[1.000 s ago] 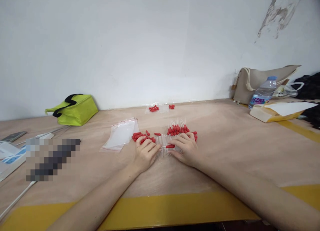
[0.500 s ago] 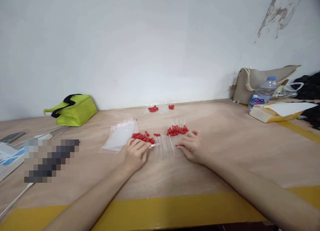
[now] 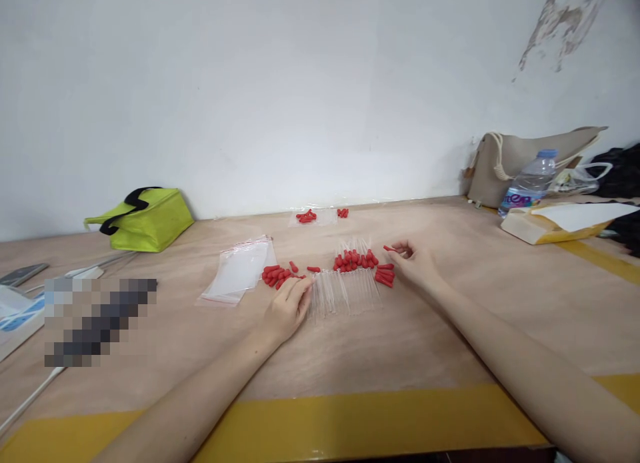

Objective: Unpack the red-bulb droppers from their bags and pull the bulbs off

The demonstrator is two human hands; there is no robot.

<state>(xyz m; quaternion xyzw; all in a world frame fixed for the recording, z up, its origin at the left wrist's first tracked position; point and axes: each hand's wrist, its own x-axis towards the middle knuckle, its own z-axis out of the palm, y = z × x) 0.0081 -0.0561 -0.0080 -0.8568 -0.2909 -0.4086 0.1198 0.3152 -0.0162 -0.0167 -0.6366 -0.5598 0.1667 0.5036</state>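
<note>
My left hand (image 3: 289, 308) is closed in a pinch at the upper end of the leftmost clear dropper tube in a row of thin tubes (image 3: 345, 293). My right hand (image 3: 413, 261) pinches a red rubber dropper bulb (image 3: 389, 249) between thumb and fingers, raised to the right of the row. Below it lies a small stack of red bulbs (image 3: 384, 275). Behind the row, droppers with red bulbs fitted (image 3: 353, 259) lie side by side, tubes pointing away. A loose pile of red bulbs (image 3: 275, 275) is partly covered by my left fingers, with a single bulb (image 3: 313, 269) beside it.
Clear zip bags (image 3: 240, 269) lie left of the bulb pile. Bags with red bulbs (image 3: 306, 216) lie near the wall. A green bag (image 3: 150, 219) and a phone (image 3: 23, 275) are at left. A water bottle (image 3: 525, 183), beige bag (image 3: 493, 173) and open envelope (image 3: 560, 223) stand right.
My right hand has moved right and away from me with a red bulb, uncovering the small stack. My left hand has shifted right, to the left end of the tube row.
</note>
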